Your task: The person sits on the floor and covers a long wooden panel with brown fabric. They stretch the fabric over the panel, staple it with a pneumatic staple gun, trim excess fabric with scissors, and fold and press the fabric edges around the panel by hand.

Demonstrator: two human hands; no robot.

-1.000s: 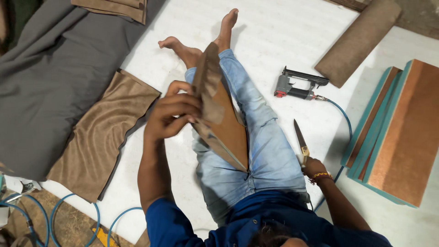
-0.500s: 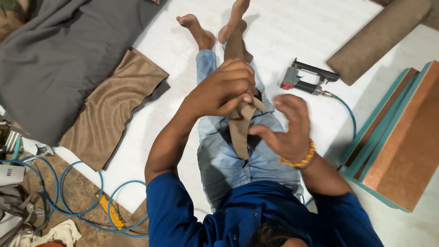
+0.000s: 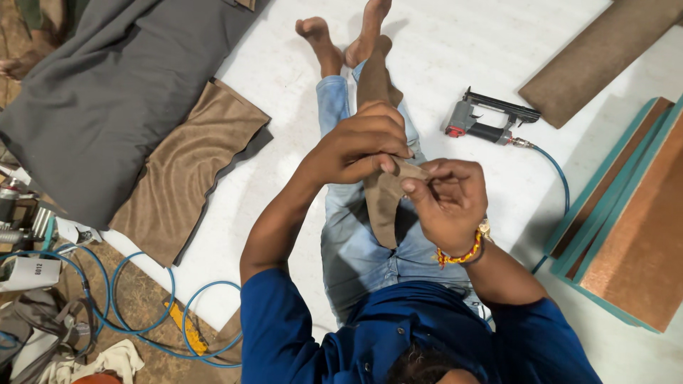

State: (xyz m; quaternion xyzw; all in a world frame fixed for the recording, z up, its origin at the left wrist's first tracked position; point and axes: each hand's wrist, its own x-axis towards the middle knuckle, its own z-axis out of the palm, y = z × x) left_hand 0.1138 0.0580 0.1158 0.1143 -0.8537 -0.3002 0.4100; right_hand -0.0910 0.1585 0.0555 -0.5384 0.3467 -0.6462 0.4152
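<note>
Sitting on the white floor sheet (image 3: 235,213) with your legs stretched out, you hold a long, narrow brown fabric-covered piece (image 3: 380,203) edge-up over your jeans (image 3: 356,252), its far end reaching toward your bare feet (image 3: 345,35). Your left hand (image 3: 359,142) wraps over the top edge of the piece, fingers curled together and clamped down on it, the thumb pressing against the near side. Your right hand (image 3: 448,203), with a beaded bracelet (image 3: 459,254) at the wrist, meets it from the other side; its fingertips are pinched on a fold of the brown fabric just beside your left thumb, so the two hands touch or nearly touch over the same spot. To your right, a pneumatic stapler (image 3: 487,121) lies on the sheet, well apart from your hands, with a blue air hose (image 3: 558,178) running from its handle. Farther right, teal-edged panels with brown faces (image 3: 626,227) are stacked, and a brown padded strip (image 3: 597,57) lies above them. To your left, a piece of brown cloth (image 3: 188,171) rests partly over the edge of a large grey cloth (image 3: 114,92), with more coiled blue hose (image 3: 135,313) nearer you.
</note>
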